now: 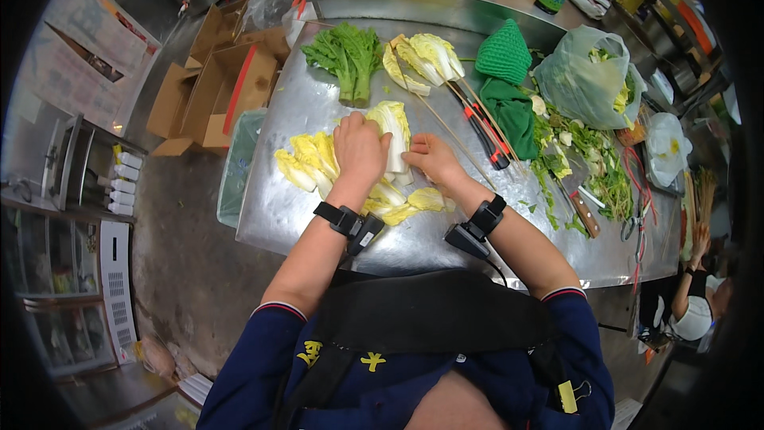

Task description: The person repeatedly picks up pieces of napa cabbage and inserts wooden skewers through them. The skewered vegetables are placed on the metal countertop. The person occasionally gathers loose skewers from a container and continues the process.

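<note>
Pale napa cabbage leaves (391, 125) lie stacked on a stainless steel table (280, 215) before me. My left hand (360, 146) covers their left side, fingers curled down and thumb along the white rib; most of its grip is hidden. At the right edge of the same stack, my right hand (437, 159) has its bent fingertips close to or touching the rib. More yellow leaves (307, 158) spread out left of my left hand. Other loose leaves (412, 206) lie between my wrists, nearer my body.
Beyond are leafy greens (352, 65), more napa cabbage (430, 57), wooden skewers (444, 122) and red-black handled tools (483, 131). Rightward lie green cloth (507, 113), a plastic bag of vegetables (582, 77), trimmings (591, 161), a wooden-handled knife (585, 215) and scissors (635, 224). Cardboard boxes (203, 95) stand left.
</note>
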The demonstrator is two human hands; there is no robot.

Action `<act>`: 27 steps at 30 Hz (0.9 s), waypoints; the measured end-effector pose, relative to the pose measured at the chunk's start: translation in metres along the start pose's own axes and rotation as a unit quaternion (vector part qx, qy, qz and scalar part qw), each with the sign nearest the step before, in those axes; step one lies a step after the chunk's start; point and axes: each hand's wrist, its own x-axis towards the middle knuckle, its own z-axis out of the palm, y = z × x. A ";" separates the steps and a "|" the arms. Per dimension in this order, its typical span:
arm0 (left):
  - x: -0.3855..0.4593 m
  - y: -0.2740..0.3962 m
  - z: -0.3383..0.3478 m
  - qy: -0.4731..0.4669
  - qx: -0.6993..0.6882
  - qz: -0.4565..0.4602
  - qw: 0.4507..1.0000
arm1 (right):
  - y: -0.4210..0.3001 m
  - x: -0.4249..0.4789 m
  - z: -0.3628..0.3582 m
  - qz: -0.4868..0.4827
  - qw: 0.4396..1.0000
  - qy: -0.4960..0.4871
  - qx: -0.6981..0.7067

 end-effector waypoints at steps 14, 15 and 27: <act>-0.033 0.052 -0.056 -0.158 -0.796 -0.244 0.531 | -0.097 -0.089 -0.050 -0.138 0.982 -0.039 0.121; -0.030 0.050 -0.058 -0.137 -0.802 -0.238 0.531 | -0.105 -0.096 -0.053 -0.163 0.981 -0.025 0.106; 0.010 0.022 -0.083 -0.054 -0.801 -0.207 0.559 | -0.097 -0.176 -0.107 -0.271 0.949 0.038 -0.158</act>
